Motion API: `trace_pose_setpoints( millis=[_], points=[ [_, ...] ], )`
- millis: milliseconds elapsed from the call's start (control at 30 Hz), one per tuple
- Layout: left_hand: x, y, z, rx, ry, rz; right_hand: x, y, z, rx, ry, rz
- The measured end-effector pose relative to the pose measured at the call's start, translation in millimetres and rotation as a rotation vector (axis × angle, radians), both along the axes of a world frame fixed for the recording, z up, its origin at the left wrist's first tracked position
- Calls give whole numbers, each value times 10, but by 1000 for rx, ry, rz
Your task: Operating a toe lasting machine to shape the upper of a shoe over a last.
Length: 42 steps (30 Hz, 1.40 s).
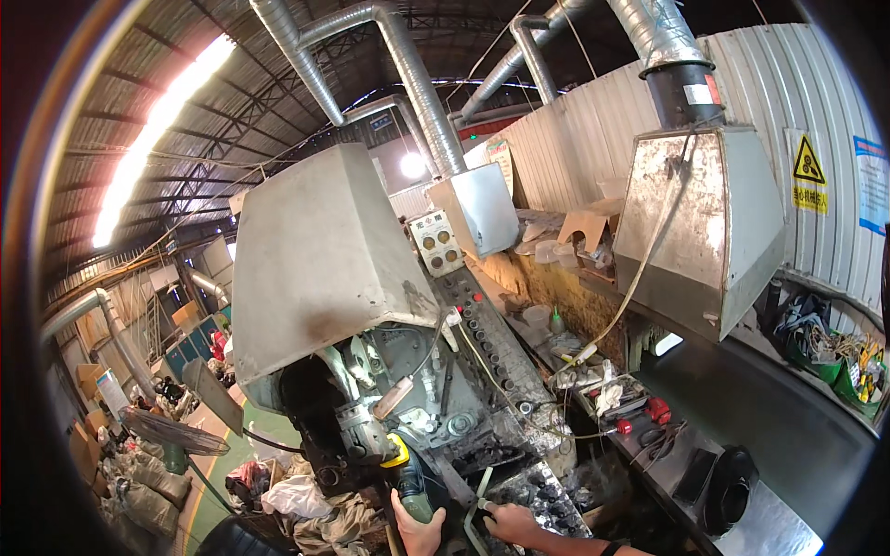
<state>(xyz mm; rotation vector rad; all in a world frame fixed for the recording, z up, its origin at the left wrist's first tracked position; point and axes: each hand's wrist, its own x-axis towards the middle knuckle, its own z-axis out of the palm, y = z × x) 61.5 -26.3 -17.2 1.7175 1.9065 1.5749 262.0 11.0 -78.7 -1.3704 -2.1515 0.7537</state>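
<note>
My left hand [417,531] is closed around the greenish lower end of a dark rounded piece with a yellow band [404,473]. Its upper end meets the metal head of a machine [362,428]; its exact kind is hard to make out. Just to the right, my right hand [512,524] has its fingers wrapped on the grip of a bent metal lever [471,526]. Beside that lever a pale rod [484,480] stands up at a slant. Above the machine head sits a big grey metal hood [315,250], and a light with a wooden-looking handle [394,397] hangs at its opening.
Right of the machine runs a slanting panel of knobs [491,357]. A metal bench [765,505] carries a black roll [729,486] and red plugs [656,410]. Cloth bundles [301,496] lie at left, near a standing fan [171,431]. Another hood [700,222] hangs at right.
</note>
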Motion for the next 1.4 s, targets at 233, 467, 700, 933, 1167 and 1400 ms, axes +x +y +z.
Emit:
trace_pose_setpoints(
  millis=[233,467,700,933,1167,1400],
  points=[
    [-50,-29,-50,-14,-13,21,-27,-32,43,-24,-37,-5],
    [-23,-24,30,-75,-61,36,-49,-14,-73,69,-14,-28],
    [-31,-60,-36,-12,-33,-4,-69,-124,-31,175,106,-134],
    [14,-18,-81,14,15,-4,26,-141,37,221,127,-160],
    [-91,-45,-75,8,-47,16,-102,-33,-102,148,15,-132],
    [-90,-31,-13,-44,-15,-36,-58,-103,27,239,-37,-225]
  ],
)
